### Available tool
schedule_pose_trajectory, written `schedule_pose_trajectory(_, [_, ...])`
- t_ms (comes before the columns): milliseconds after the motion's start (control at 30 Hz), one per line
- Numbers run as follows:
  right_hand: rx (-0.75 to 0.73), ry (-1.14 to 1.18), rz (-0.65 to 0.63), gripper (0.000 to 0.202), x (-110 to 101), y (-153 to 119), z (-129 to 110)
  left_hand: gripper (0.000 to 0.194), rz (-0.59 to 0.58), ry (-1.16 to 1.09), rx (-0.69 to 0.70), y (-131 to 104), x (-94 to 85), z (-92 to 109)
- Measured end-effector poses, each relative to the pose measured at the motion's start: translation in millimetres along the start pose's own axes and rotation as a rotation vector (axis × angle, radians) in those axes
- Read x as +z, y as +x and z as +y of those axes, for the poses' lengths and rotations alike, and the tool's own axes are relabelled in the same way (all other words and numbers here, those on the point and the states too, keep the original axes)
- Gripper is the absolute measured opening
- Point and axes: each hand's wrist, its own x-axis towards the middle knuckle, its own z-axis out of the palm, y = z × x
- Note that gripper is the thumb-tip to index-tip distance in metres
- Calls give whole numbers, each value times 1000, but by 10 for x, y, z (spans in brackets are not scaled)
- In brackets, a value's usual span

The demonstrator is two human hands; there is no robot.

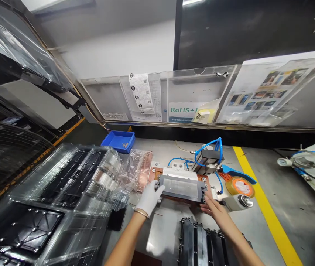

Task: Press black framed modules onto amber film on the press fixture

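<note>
A dark grey rectangular panel with a lighter, shiny middle lies on a brown-based fixture. My left hand, in a white glove, grips the panel's left end, its thumb toward the front edge. At the opposite end, the fingers of my bare right hand hold the right edge. Some fingertips are hidden behind the panel's ends. A white labelled block stands right behind the panel. Behind it to the right is a black pneumatic cylinder with blue air hoses.
Several black parts stand in a row near me. Clear plastic trays holding black parts fill the left. Around the fixture are a blue bin, a plastic bag, a tape roll and a metal-capped white bottle. Yellow tape crosses the bench.
</note>
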Motion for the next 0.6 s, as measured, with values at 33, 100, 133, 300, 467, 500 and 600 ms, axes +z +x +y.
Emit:
schedule_pose_trajectory(33, [21,32,7,62,-22,-110,52,39,9,-15,-6,-107,-7,-41])
schedule_pose_trajectory(100, [68,84,8,66,-61,-377,166,39,28,-45,-27,-361,-25,-119])
schedule_pose_trajectory(133, [92,101,5,68,-72,-524,223,42,42,-62,-44,-492,-34,-154])
schedule_pose_trajectory(300, [174,277,10,60,-20,-1149,389,54,136,-175,-122,-968,-89,-285])
schedule_pose_trajectory(467, [64,157,-88,63,10,-1354,244,31,235,-241,-18,-1114,-208,-288])
schedule_pose_trajectory(500, [20,79,-124,66,5,-1362,191,29,232,-239,15,-1130,-231,-265])
schedule_pose_trajectory(600, [-37,-94,-216,65,-17,-1375,48,27,201,-235,128,-1159,-300,-186])
